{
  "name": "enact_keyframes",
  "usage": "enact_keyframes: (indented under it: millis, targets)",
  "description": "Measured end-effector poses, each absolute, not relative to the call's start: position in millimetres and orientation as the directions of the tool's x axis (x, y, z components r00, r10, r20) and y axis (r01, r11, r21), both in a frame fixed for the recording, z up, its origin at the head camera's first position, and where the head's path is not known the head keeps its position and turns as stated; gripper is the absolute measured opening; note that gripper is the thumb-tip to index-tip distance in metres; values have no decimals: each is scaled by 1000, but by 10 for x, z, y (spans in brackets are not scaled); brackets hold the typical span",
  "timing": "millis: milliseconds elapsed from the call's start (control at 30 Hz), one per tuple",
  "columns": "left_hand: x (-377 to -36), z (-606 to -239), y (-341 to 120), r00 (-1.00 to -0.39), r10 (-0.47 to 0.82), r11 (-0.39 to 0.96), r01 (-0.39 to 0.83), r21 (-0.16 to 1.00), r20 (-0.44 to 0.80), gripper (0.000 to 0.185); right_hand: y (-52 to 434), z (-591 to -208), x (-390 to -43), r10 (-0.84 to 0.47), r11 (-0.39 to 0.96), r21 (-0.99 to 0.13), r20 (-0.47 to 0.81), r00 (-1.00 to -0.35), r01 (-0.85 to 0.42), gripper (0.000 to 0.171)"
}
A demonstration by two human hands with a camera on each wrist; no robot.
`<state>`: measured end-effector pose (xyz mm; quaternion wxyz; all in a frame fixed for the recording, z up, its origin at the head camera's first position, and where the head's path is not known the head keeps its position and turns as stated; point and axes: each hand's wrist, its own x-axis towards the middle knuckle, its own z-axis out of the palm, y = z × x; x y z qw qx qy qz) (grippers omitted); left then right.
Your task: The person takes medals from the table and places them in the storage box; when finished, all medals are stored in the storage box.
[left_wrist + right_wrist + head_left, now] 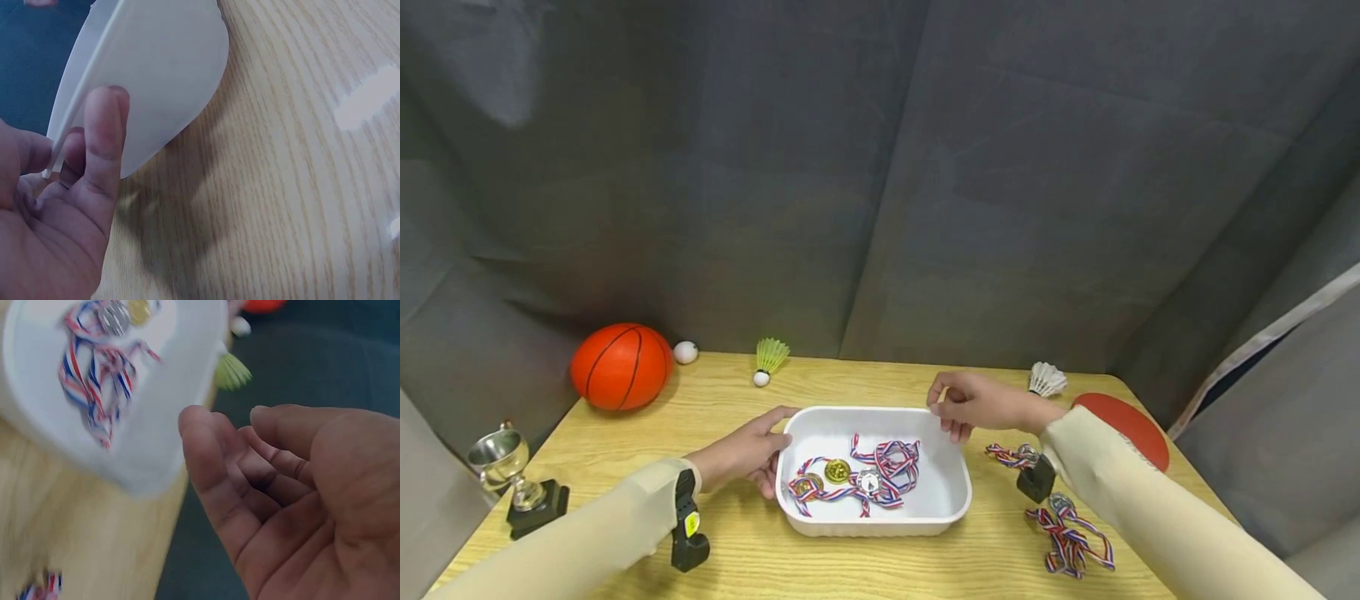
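Note:
A white plastic basin (943, 500) is at the middle of the wooden table. Inside it lie gold medals (837, 471), a silver medal (868, 481) and their tangled red, white and blue ribbons (897, 467). My left hand (741, 454) grips the basin's left rim, thumb on one side and fingers on the other, as the left wrist view shows. At the back right corner of the basin is my right hand (966, 404). Its fingers are loosely bent, and the right wrist view shows a gap between thumb and fingers (203, 456) with nothing held.
Right of the basin lie more ribboned medals (1071, 533), partly behind the right forearm. Farther right are a red paddle (1127, 429) and a white shuttlecock (1047, 379). A trophy cup (512, 471), basketball (622, 367), white ball (686, 352) and yellow shuttlecock (770, 358) stand left and back.

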<state>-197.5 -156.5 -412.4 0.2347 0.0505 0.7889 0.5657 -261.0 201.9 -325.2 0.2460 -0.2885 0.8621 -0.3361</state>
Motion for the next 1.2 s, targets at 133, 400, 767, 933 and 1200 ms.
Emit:
enact_keyframes:
  millis: [133, 400, 767, 933, 1200]
  targets:
    - [-1971, -4121, -1570, -887, 345, 352, -181, 918, -307, 54, 2343, -3203, -2660, -594, 624, -722, -190, -782, -299, 17]
    - [-1980, -4132, -1576, -883, 347, 353, -190, 916, -316, 53, 3008, -3560, -2728, -508, 697, -672, -215, -834, -251, 14]
    - [-1989, -4157, -1578, -878, 356, 348, -194, 917, -321, 53, 3393, -4046, -2628, -372, 794, -596, -319, -872, -121, 20]
    - [-2002, -4153, -1561, -880, 354, 353, -187, 917, -316, 54, 3412, -4165, -2587, -378, 790, -599, -314, -871, -127, 20]
    - [-1989, -4147, -1574, -885, 344, 351, -189, 917, -314, 53, 3388, -4203, -2596, -387, 783, -601, -274, -880, -157, 24]
